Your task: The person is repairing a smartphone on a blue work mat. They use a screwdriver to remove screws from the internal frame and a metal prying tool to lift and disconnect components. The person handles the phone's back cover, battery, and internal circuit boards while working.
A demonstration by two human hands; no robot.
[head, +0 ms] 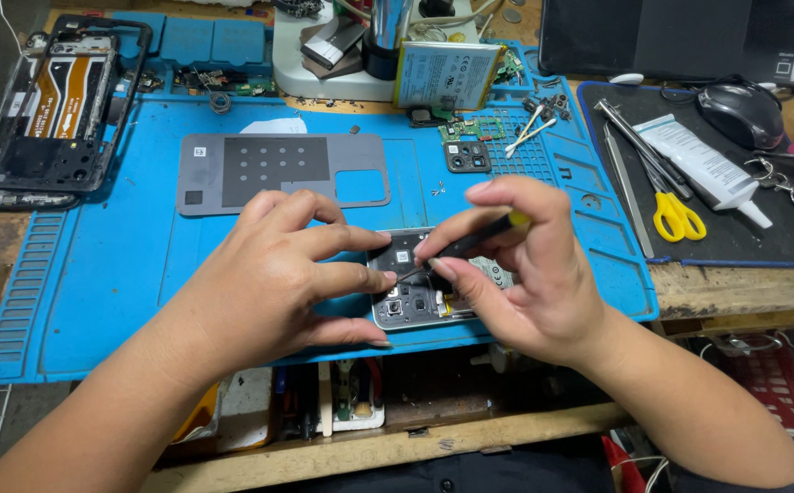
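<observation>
Nearest the lens: left hand [273,274] braced on the opened phone [420,297], fingertips pressed to its edge. Right hand [515,265] pinched closed on a screwdriver [470,242] (black shaft, yellow cap) — tip down on the phone's internals. Phone flat on the blue repair mat [123,265], at its near edge. Beyond — grey shield plate [278,173], battery [442,73]; right of mat, yellow-handled scissors [675,215].

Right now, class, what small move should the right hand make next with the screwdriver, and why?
Probably turn the screwdriver gently in place: its tip already rests on the open phone, the right hand pinches it, and the left hand steadies the phone on the blue mat.
</observation>
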